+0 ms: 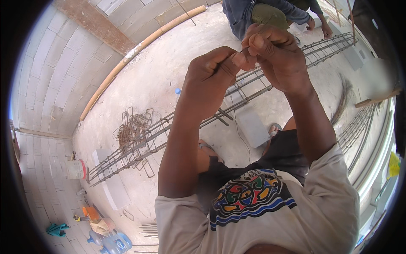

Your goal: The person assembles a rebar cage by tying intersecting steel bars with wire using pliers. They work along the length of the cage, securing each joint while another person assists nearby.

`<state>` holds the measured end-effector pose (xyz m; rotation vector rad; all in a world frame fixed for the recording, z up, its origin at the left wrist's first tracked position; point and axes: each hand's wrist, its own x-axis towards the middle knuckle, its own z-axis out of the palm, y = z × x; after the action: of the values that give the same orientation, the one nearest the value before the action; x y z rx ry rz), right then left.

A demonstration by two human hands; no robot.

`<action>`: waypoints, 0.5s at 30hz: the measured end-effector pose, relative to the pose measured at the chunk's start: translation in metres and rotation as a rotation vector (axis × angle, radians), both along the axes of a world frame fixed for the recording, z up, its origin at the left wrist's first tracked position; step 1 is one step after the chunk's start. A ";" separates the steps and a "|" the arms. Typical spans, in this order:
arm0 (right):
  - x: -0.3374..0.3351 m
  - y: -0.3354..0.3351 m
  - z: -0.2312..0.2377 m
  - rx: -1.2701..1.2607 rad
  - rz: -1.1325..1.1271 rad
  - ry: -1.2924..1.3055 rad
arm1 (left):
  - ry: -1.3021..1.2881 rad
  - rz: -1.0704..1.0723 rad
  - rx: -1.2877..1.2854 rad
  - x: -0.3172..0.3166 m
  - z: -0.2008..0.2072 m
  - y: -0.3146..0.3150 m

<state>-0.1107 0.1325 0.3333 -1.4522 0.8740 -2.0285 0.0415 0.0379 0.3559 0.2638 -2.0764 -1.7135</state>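
My left hand [210, 80] and my right hand [277, 59] are raised together, their fingertips pinched and nearly touching. Whatever lies between the fingers is too small or hidden to make out. Below them a long rebar cage [253, 96] of steel bars and square stirrups runs from the lower left to the upper right. It rests on pale blocks [253, 127] above the floor. A tangled heap of bent wire stirrups [131, 132] lies against the cage at the left.
Across the cage, a co-worker [241, 17] bends down with hands low. A bamboo pole [139, 48] lies by the block wall [50, 72]. A bucket [76, 169] and a blue water bottle [116, 244] are at left, a wire bundle [344, 99] and second cage [355, 129] at right.
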 end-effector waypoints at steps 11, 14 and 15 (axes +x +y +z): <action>0.006 0.057 0.049 0.094 -0.235 0.278 | 0.163 0.094 -0.164 -0.029 -0.027 0.046; 0.008 0.065 0.055 0.055 -0.484 0.518 | 0.530 0.206 -0.185 -0.030 -0.030 0.038; 0.006 0.060 0.043 0.065 -0.584 0.656 | 0.614 0.193 -0.182 -0.025 -0.029 0.035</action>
<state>-0.1046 0.1923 0.3767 -2.0404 1.7858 -1.8564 0.0169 0.0728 0.3266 -0.1085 -1.6681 -1.2716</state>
